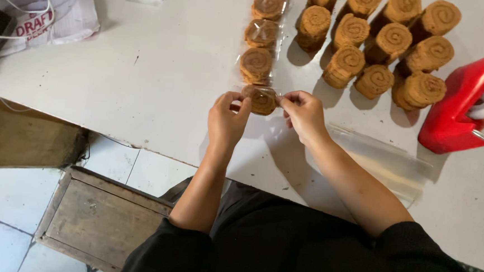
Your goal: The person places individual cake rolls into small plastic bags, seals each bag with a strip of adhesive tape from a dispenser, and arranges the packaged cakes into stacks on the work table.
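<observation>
Currently both hands pinch 1 wrapped spiral roll at frame centre: left hand on its left edge, right hand on its right, likely to pull the film taut. It ends a wrapped row running up the desk; unwrapped rolls and a red tape dispenser sit upper right.

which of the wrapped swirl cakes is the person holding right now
The bottom cake of the wrapped row, pinched between the left hand and right hand; the others lie untouched above it.

Rolled cakes: tan-brown, darker spiral swirl on cut faces. Counter: white. Tape dispenser: red. Sleeves: black. Floor tiles: pale grey-white.
</observation>
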